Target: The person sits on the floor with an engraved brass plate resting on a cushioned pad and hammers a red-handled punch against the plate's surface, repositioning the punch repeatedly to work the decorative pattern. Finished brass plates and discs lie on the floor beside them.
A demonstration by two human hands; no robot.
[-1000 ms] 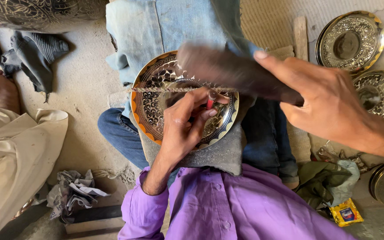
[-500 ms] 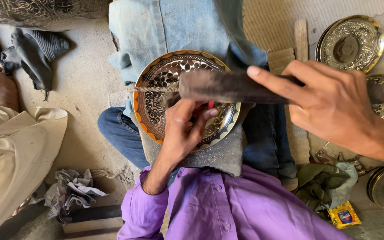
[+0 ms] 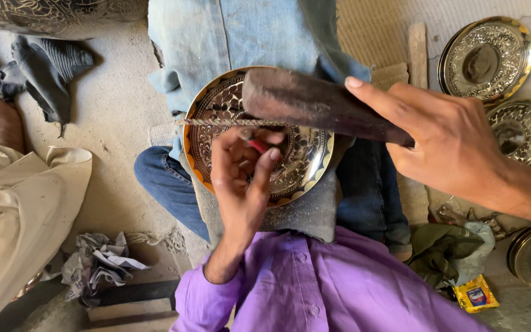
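While resting on grey cloth over the lap at frame centre, the engraved brass plate (image 3: 296, 163) has a cord across its upper part. The left hand (image 3: 241, 184) pinches a thin red-tipped tool (image 3: 257, 146) against the plate face, fingers pressed together. The right hand (image 3: 456, 150) is wrapped tight around a dark wooden mallet (image 3: 314, 104) lying above the plate. Two finished plates (image 3: 487, 58) sit upper right. A small yellow packet (image 3: 475, 294) with a blue-and-red label lies lower right; crumpled paper (image 3: 102, 261) lower left.
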